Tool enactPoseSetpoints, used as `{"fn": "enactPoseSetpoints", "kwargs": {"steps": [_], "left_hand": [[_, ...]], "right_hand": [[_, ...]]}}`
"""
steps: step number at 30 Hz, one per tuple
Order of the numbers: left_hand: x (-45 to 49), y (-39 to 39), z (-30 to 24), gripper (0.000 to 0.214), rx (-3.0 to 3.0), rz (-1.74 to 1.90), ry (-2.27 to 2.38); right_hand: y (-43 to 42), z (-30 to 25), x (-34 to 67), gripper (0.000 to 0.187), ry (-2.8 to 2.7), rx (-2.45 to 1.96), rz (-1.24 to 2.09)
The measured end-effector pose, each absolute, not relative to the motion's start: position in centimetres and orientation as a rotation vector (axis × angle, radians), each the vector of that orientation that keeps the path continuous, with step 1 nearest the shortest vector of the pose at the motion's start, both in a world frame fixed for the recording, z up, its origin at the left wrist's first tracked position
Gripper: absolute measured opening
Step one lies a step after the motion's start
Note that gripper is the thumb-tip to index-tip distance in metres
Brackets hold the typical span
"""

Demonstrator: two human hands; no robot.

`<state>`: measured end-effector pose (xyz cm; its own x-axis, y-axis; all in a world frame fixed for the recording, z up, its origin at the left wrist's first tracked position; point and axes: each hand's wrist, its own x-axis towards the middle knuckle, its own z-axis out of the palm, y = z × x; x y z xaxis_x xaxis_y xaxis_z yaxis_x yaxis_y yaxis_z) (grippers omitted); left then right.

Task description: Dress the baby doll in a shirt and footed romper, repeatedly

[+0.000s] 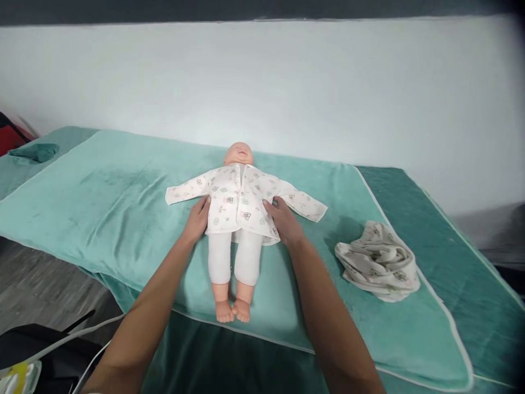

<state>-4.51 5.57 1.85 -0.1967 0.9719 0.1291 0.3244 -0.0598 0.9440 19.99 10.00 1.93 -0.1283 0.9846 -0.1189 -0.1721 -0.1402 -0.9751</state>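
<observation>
A baby doll (238,219) lies on its back on a light teal blanket (123,197), head toward the wall. It wears a white printed jacket (235,200) with sleeves spread out and white trousers (233,260); its feet are bare. My left hand (197,219) rests against the jacket's left side at the doll's waist, fingers extended. My right hand (283,219) lies against the jacket's right side, thumb on the fabric, fingers flat. Neither hand grips anything that I can see.
A crumpled white printed cloth (379,261) lies on the blanket to the right of the doll. The blanket covers a darker teal table (451,246) against a white wall. A folded green cloth (35,151) sits far left. White cables (61,339) hang at lower left.
</observation>
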Motion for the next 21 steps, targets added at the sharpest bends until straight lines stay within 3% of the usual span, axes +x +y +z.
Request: {"fn": "enactPoseSetpoints", "kwargs": {"steps": [5, 10, 12, 16, 21], "left_hand": [[-3.3, 8.5, 2.2, 0.042, 1.220, 1.354, 1.371], [-2.4, 11.2, 2.5, 0.047, 1.134, 1.383, 1.117], [-2.4, 11.4, 2.5, 0.052, 1.142, 1.381, 1.081], [-2.8, 10.4, 2.2, 0.055, 1.186, 1.409, 1.174], [-3.2, 9.4, 1.6, 0.051, 1.259, 1.349, 1.329]], "right_hand": [[10.6, 2.0, 20.3, 0.063, -1.025, -0.947, 1.361], [11.2, 2.4, 20.5, 0.066, -1.076, -0.755, 1.361], [11.5, 2.3, 20.7, 0.061, -1.015, -0.704, 1.447], [12.5, 1.6, 22.1, 0.032, -0.668, -0.666, 1.599], [14.8, 0.8, 24.5, 0.027, -0.480, -0.703, 1.525]]}}
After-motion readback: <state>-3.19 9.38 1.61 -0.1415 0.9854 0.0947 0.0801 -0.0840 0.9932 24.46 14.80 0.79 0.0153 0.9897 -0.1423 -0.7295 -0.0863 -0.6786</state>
